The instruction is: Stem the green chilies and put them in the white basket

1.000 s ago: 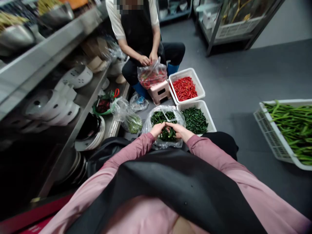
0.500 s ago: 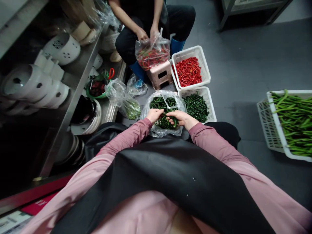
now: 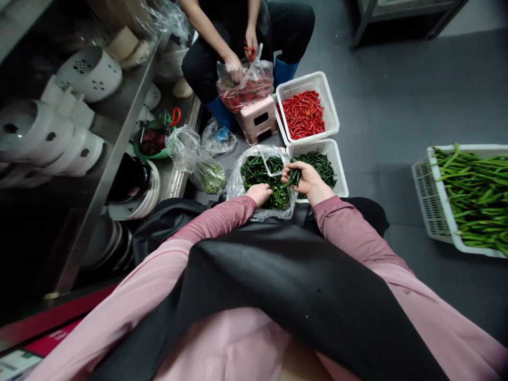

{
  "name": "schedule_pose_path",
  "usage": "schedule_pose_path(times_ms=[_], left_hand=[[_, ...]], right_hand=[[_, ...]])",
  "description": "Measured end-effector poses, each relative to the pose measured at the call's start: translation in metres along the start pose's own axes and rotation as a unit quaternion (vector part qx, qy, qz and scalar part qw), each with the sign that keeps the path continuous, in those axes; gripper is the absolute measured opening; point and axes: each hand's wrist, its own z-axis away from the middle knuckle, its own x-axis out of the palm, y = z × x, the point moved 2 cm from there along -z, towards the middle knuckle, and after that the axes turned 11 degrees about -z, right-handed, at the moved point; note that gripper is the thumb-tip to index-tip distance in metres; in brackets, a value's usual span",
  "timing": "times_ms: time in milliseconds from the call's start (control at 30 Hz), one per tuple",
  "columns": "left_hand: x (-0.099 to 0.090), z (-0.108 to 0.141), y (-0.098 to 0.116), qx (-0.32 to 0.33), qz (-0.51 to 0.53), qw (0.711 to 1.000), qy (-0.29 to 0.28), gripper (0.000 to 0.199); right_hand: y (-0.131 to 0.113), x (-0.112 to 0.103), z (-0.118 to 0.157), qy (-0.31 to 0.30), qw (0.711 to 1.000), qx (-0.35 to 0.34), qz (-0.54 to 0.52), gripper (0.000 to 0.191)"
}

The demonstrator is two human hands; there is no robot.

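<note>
Dark green chillies (image 3: 254,168) fill an open clear plastic bag (image 3: 235,177) in front of me. My left hand (image 3: 260,194) rests on the chillies at the bag's near side; its fingertips are too small and hidden to read. Several green chillies (image 3: 293,176) are held in my right hand (image 3: 305,178), above the bag's right edge. Beyond that hand a white basket (image 3: 341,177) of green chillies touches the bag, partly covered by the hand. Behind it stands a white basket (image 3: 332,114) with red chillies (image 3: 305,115).
Opposite, a person's hands (image 3: 235,67) work at a bag of red chillies (image 3: 250,94) on a pink stool (image 3: 257,120). A metal shelf (image 3: 119,132) with white containers runs along the left. A basket of long green pods (image 3: 474,198) stands at the right.
My hands have moved apart: the right has gone up and to the right with chillies, the left down onto the chillies. The other person's one hand has lifted, holding red chillies.
</note>
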Motion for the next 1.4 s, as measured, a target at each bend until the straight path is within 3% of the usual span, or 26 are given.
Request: schedule_pose_path(times_ms=[133,233,300,333,400,467,567,700,867,1033,1167,1400], left_hand=[[-0.02,0.0,-0.012,-0.087,0.161,0.978,0.095,0.016],[-0.044,0.005,-0.022,-0.181,0.349,0.91,0.136,0.017],[-0.058,0.006,-0.022,-0.196,0.445,0.864,0.13,0.019],[-0.063,0.006,-0.019,-0.193,0.464,0.855,0.13,0.019],[-0.071,0.005,-0.015,-0.183,0.422,0.875,0.149,0.018],[-0.072,0.005,-0.013,-0.163,0.305,0.923,0.167,0.015],[-0.06,0.008,-0.017,-0.14,0.132,0.973,0.13,0.016],[-0.032,0.01,-0.024,-0.122,0.012,0.991,0.044,0.028],[-0.011,-0.013,-0.007,-0.062,-0.062,0.996,0.0,0.031],[-0.009,-0.025,-0.008,-0.062,-0.067,0.995,-0.032,0.031],[-0.016,-0.015,-0.025,-0.044,-0.017,0.999,-0.005,0.027],[-0.019,-0.009,-0.046,-0.116,0.138,0.984,-0.005,0.028]], right_hand=[[0.013,-0.006,-0.007,0.003,0.994,-0.027,0.106,0.008],[0.024,-0.009,-0.013,-0.032,0.971,-0.074,0.224,0.015],[0.031,-0.007,-0.016,-0.069,0.955,-0.084,0.274,0.019],[0.034,-0.005,-0.017,-0.084,0.95,-0.08,0.291,0.019],[0.039,-0.003,-0.018,-0.098,0.94,-0.064,0.321,0.016],[0.041,-0.002,-0.018,-0.079,0.932,-0.057,0.349,0.013],[0.036,-0.005,-0.017,-0.016,0.934,-0.067,0.352,0.013],[0.021,-0.01,-0.014,0.036,0.971,-0.061,0.229,0.011],[0.011,-0.008,-0.01,0.053,0.991,-0.031,0.115,0.01],[0.011,-0.013,-0.014,0.054,0.99,-0.027,0.131,0.01],[0.012,-0.017,-0.015,0.055,0.982,-0.059,0.172,0.011],[0.022,-0.013,-0.012,0.046,0.966,-0.051,0.251,0.013]])
